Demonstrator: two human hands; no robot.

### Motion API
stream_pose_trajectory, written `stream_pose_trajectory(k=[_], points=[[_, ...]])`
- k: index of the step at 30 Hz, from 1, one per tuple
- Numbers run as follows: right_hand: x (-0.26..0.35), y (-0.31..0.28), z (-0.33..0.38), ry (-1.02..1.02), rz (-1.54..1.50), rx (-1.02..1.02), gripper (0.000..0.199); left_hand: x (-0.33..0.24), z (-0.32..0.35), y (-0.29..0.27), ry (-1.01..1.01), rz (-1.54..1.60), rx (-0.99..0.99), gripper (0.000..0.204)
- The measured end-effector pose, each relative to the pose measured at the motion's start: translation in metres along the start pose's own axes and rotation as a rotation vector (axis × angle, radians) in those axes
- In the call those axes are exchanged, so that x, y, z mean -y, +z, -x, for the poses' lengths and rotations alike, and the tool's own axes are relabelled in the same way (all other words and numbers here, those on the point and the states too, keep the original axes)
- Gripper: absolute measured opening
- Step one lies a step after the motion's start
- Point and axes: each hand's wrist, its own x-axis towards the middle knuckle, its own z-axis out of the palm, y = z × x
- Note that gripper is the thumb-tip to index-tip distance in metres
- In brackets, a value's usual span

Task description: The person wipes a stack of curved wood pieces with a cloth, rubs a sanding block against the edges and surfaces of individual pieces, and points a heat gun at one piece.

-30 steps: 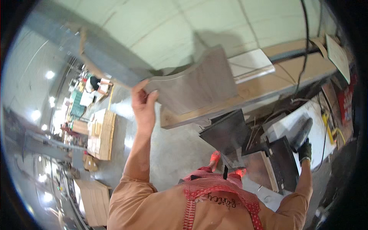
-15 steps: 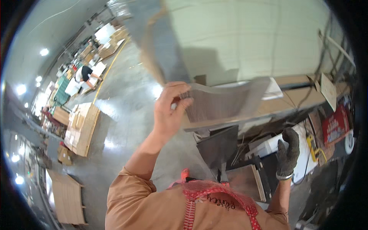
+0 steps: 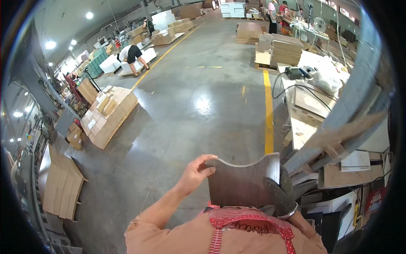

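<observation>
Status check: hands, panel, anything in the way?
Left hand and gloved right hand grip dark wood panel by its edges, upright at chest. Nothing between hands and panel.

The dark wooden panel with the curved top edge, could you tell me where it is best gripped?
Grip the dark wooden panel by its two straight side edges, one hand from each side. It stands upright and flat, and the left hand and gloved right hand already hold it there.

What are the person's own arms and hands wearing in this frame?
The left hand is bare, its forearm uncovered up to a short orange sleeve. The right hand wears a dark grey knit glove with a pale cuff band. A red patterned apron strap crosses the shirt.
</observation>
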Motion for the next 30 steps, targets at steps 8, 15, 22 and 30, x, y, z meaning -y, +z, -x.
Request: stream_pose_trajectory(k=[8,15,22,30], points=[[-0.023,0.087,-0.11,0.134,-0.199,0.262,0.052,0.037,-0.025,-0.1,-0.101,-0.04,-0.234,0.036],[-0.05,0.095,-0.207,0.205,-0.078,0.282,0.059,0.044,-0.119,-0.125,-0.156,0.029,-0.324,0.031],[-0.062,0.075,-0.36,0.233,-0.336,0.304,0.064,0.033,-0.262,-0.138,-0.095,0.034,-0.339,0.032],[-0.088,0.071,-0.526,0.213,-0.181,0.346,0.065,0.032,-0.409,-0.168,-0.18,0.005,-0.415,0.031]])
